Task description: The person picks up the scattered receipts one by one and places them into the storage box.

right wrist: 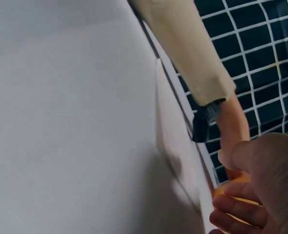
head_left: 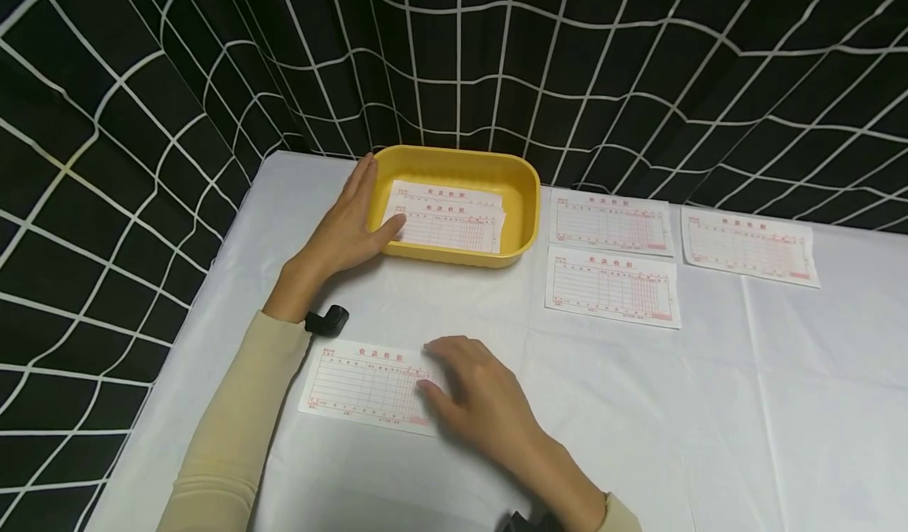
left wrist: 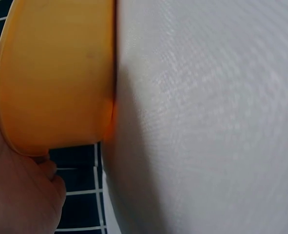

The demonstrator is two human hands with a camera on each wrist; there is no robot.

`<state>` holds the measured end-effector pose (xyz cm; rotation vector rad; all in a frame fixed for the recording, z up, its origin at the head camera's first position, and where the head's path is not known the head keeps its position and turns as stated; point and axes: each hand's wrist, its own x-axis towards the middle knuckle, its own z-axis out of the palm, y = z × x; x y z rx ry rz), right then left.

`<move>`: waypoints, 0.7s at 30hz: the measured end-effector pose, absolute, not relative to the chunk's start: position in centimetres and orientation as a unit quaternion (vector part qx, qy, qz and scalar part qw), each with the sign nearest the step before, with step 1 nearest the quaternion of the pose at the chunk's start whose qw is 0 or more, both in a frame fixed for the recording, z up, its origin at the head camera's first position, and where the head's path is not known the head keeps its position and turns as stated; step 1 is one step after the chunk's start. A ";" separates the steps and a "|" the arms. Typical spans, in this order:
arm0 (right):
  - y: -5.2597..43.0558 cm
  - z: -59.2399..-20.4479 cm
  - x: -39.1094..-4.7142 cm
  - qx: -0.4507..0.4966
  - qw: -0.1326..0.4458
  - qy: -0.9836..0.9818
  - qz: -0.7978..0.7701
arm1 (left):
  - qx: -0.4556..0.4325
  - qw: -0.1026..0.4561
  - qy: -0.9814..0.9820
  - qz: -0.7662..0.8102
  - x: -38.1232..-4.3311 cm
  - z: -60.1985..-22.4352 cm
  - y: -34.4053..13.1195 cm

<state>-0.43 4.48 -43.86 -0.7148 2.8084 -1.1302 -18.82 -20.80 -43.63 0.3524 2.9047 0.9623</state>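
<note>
A yellow plastic basket [head_left: 454, 258] stands at the back of the table with printed receipt slips [head_left: 447, 228] inside. My left hand [head_left: 347, 221] holds its left end, thumb over the front rim and fingers along the outside. The left wrist view shows the basket's wall [left wrist: 61, 73] against that hand [left wrist: 22, 195]. One receipt slip [head_left: 365, 386] with red print lies flat in front. Over its right edge is my right hand [head_left: 485, 398], thumb and fingers apart, nothing seen between them. From the right wrist, this hand [right wrist: 260, 180] appears above the table.
To the basket's right lie three more receipt slips: a back one [head_left: 610, 221], a front one [head_left: 612, 288] and a far-right one [head_left: 749, 246]. Black cloth with a white grid [head_left: 454, 59] hangs behind and to the left of the white-covered table [head_left: 617, 422].
</note>
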 end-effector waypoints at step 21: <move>4.0 -45.4 1.6 -0.261 -0.007 0.925 -0.275 | 0.112 0.031 0.944 0.310 -18.8 -43.6 -20.7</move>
